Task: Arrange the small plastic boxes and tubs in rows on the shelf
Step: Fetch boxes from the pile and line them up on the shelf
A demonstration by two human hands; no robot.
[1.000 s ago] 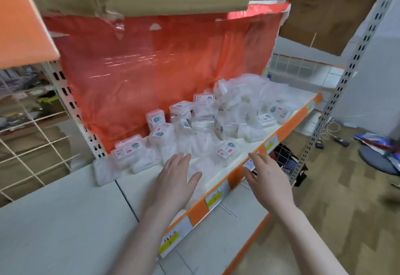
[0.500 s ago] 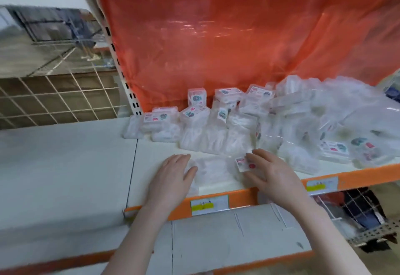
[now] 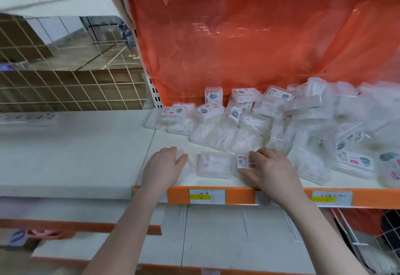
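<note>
Boxes [image 3: 214, 165] are lying along the shelf [image 3: 238, 194] front edge. Left hand [image 3: 164, 166] and right hand [image 3: 270, 168] are pressing flat, grips relaxed, holding nothing. Likely light, stiff, slippery; pinching the short sides appears advisable.

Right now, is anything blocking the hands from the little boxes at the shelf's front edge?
No. The left hand already rests on one clear box, the right hand on the labelled box, and the box between them lies uncovered.
</note>
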